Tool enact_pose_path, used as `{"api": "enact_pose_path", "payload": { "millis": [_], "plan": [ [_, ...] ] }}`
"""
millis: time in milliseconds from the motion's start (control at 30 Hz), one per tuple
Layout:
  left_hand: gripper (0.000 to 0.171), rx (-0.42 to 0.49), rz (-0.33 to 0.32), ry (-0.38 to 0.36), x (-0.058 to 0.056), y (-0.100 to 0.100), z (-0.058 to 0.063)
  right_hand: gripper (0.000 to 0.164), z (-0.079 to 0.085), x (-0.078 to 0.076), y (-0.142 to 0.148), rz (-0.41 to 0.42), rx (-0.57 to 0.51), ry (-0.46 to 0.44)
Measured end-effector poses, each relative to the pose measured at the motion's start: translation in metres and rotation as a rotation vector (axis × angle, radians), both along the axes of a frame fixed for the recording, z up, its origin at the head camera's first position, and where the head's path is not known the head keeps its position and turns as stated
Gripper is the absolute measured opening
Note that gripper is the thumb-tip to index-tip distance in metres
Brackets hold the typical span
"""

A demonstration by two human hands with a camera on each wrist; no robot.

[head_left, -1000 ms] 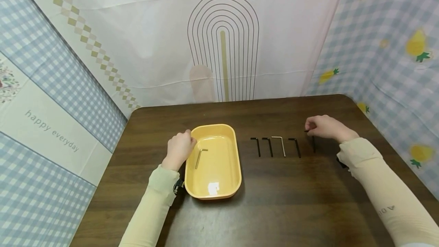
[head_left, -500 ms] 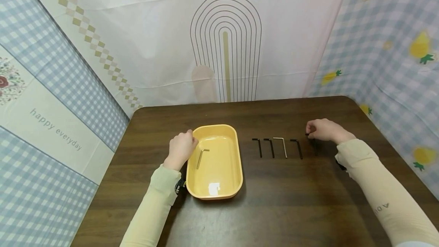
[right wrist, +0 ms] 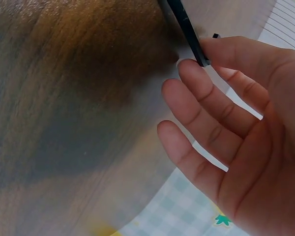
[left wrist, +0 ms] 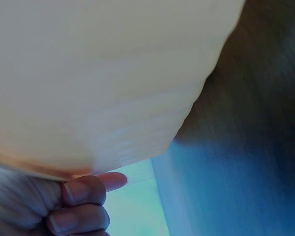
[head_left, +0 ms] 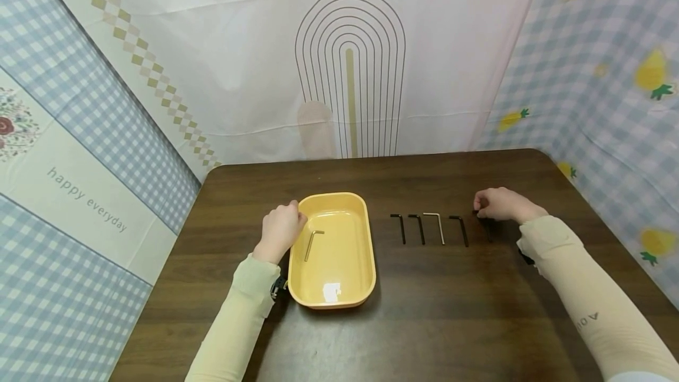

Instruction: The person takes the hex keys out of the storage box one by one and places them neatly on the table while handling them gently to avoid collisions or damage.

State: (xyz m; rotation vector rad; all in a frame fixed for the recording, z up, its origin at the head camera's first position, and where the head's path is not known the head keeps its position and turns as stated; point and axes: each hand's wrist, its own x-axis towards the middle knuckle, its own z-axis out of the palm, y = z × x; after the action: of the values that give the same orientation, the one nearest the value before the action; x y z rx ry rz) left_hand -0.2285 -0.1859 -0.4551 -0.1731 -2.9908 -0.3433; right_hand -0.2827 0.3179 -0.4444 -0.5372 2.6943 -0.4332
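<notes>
At the right end of a row on the brown table, my right hand (head_left: 501, 204) pinches a black hex key (right wrist: 188, 32) between thumb and forefinger. The other fingers are half bent beside it in the right wrist view. To its left lie a black hex key (head_left: 460, 231), a pale metal hex key (head_left: 440, 230) and two more black hex keys, spaced apart. My left hand (head_left: 279, 229) grips the left rim of a yellow tray (head_left: 367, 240), its fingers (left wrist: 78, 219) curled against the outside. One brass-coloured hex key (head_left: 309, 245) lies inside the tray.
The dark wooden table (head_left: 424, 323) reaches back to a white printed cloth (head_left: 451, 46). Blue checked cloth (head_left: 620, 128) hangs close on the right, beyond the right hand. More checked cloth hangs on the left.
My right hand has lowered slightly toward the table with the black hex key. The left hand keeps its hold on the tray. The head view has shifted a little.
</notes>
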Motion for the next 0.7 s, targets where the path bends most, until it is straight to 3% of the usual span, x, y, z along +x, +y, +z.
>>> {"api": "enact_pose_path", "payload": {
  "millis": [700],
  "plan": [
    [0.017, 0.005, 0.002, 0.017, -0.0003, -0.0009, -0.0026, 0.003, -0.0001, 0.0046, -0.0021, -0.01, -0.037, -0.073]
  ]
}}
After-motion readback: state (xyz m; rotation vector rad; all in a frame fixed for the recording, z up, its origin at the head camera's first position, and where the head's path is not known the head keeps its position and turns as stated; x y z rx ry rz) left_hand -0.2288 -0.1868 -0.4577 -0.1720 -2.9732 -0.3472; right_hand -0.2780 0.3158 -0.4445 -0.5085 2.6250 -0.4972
